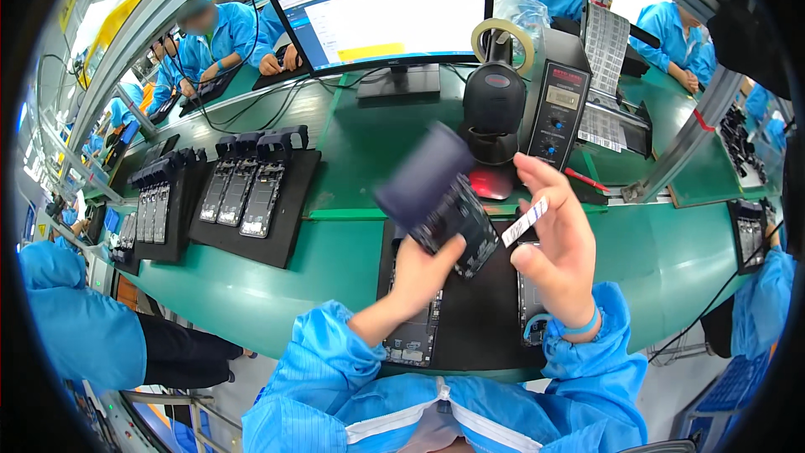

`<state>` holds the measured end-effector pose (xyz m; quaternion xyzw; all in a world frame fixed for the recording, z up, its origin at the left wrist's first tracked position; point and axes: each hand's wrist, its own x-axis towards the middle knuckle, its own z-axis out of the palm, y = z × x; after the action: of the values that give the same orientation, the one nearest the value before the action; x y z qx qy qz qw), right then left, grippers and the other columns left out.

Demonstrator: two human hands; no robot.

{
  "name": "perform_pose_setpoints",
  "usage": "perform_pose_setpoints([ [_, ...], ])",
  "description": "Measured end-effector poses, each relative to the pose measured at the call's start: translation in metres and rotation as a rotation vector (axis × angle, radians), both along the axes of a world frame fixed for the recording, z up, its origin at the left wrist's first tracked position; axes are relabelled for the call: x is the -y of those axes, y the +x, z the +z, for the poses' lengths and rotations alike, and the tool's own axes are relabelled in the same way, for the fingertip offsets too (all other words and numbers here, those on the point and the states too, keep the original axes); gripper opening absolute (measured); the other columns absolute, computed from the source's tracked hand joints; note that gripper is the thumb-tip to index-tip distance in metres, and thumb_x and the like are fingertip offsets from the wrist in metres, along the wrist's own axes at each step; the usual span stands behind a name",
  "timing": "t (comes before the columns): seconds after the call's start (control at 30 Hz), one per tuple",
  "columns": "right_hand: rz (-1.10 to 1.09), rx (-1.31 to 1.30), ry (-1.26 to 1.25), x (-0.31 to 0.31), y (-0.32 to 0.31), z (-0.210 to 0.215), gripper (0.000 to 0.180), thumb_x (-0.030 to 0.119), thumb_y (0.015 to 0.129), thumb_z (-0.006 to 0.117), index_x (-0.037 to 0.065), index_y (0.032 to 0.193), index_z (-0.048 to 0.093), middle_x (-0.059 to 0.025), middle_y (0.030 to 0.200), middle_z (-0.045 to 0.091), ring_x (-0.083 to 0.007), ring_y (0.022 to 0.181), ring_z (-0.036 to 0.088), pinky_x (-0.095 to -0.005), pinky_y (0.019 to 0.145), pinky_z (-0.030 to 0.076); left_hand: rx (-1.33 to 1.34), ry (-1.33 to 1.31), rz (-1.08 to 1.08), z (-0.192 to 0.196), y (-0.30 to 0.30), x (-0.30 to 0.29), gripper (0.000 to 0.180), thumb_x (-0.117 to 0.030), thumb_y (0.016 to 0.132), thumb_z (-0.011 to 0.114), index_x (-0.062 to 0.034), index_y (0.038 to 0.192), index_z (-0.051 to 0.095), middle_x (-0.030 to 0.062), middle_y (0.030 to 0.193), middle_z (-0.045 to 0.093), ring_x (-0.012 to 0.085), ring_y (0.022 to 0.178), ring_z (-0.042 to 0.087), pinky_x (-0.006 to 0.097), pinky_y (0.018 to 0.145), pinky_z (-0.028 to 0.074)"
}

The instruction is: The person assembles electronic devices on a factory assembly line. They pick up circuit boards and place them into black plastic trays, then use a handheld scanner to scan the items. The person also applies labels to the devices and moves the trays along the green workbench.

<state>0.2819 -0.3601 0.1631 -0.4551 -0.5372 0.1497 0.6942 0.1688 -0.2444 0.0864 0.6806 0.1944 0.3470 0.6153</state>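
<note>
My left hand (419,278) grips an opened phone assembly (463,231), thumb across its lower end. It is lifted and tilted above a black mat (482,327). A dark block (426,174), blurred by motion, sits at its upper end. A small white label strip (525,222) with print is at the fingers of my right hand (562,247), just right of the assembly; whether it is pinched or stuck to a fingertip is hard to tell. On the mat lie another opened phone (412,340) at left and one more (531,298) at right, partly under my right hand.
Behind my hands stand a black barcode scanner (495,101), a control box (555,105) with blue knobs, a monitor (386,13) and a tape roll (527,44). A label reel (605,50) hangs back right. Boards with phone assemblies (243,193) lie left. Co-workers sit around.
</note>
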Motion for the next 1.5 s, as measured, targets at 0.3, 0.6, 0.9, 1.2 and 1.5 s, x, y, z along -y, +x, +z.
perform_pose_setpoints([
  [0.3, -0.010, 0.022, 0.012, 0.004, -0.026, -0.006, 0.028, 0.013, 0.070, 0.069, 0.003, 0.083, 0.046, -0.0246, 0.124, 0.036, -0.0254, 0.109, 0.043, -0.0354, 0.092, 0.033, -0.045, 0.302, -0.106, -0.026, -0.012, 0.012, 0.046, -0.006, 0.076, 0.057, -0.0009, 0.120, 0.042, 0.0159, 0.120, 0.045, 0.0276, 0.107, 0.049, 0.034, 0.088, 0.041],
  [0.6, 0.037, -0.134, -0.013, 0.011, -0.021, -0.001, 0.044, 0.020, 0.070, 0.071, 0.005, 0.101, 0.043, -0.0109, 0.108, 0.044, -0.0156, 0.094, 0.046, -0.0279, 0.078, 0.039, -0.081, 0.387, -0.182, -0.030, -0.022, 0.014, 0.048, -0.003, 0.071, 0.061, 0.0018, 0.116, 0.044, 0.0159, 0.112, 0.048, 0.0282, 0.101, 0.051, 0.033, 0.083, 0.044],
  [0.9, -0.399, -0.128, -0.279, 0.008, 0.047, -0.060, 0.015, 0.008, 0.085, 0.049, 0.004, 0.099, 0.047, -0.0002, 0.093, 0.047, -0.0073, 0.075, 0.046, -0.0207, 0.070, 0.038, -0.061, -0.323, -0.467, -0.035, -0.038, 0.048, 0.060, 0.004, 0.077, 0.053, -0.0018, 0.127, 0.022, 0.0096, 0.118, 0.043, 0.0160, 0.110, 0.042, 0.030, 0.094, 0.033],
  [1.2, -0.642, 0.791, -0.533, 0.007, 0.079, -0.115, 0.025, 0.016, 0.072, 0.062, 0.013, 0.096, 0.056, -0.0051, 0.097, 0.053, -0.0262, 0.097, 0.047, -0.0384, 0.079, 0.039, -0.214, -0.404, -0.383, -0.054, -0.036, 0.043, 0.085, 0.010, 0.078, 0.046, -0.0104, 0.135, -0.014, 0.0162, 0.136, 0.023, 0.0194, 0.122, 0.030, 0.030, 0.097, 0.027],
  [1.5, -0.687, 0.923, -0.317, 0.022, 0.082, -0.082, 0.034, 0.019, 0.063, 0.068, 0.013, 0.093, 0.053, -0.0009, 0.094, 0.057, -0.0244, 0.089, 0.049, -0.0365, 0.072, 0.037, -0.343, 0.309, -0.351, -0.005, -0.036, 0.046, 0.079, 0.001, 0.075, 0.057, -0.0055, 0.137, 0.008, 0.0173, 0.141, 0.010, 0.0259, 0.131, 0.011, 0.036, 0.104, 0.014],
])
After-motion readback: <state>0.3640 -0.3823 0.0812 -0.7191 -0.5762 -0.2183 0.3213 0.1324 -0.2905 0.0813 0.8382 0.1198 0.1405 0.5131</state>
